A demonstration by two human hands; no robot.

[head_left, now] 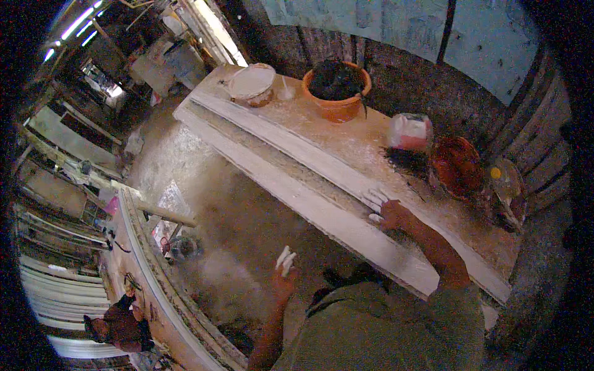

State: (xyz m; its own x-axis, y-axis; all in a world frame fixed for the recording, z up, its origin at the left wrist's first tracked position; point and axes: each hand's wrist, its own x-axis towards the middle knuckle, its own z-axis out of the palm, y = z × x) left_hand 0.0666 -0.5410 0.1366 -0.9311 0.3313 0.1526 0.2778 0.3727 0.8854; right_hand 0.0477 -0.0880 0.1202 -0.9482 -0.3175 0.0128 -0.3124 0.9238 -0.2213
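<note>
My right hand (385,209), its fingers whitened with plaster, lies flat with fingers spread on a long white moulded strip (291,179) that runs diagonally along the dusty workbench (346,133). My left hand (284,272) hangs free in the air in front of the bench, below the strip's near edge, with white-coated fingers extended and nothing in it. Pale dust drifts below the left hand.
On the bench stand a white-filled bowl (252,83), an orange tub of dark material (337,86), a pink-and-white bag (409,131) and a reddish basin (456,166). Another long moulding (151,272) lies at the left, with a person (120,324) beside it.
</note>
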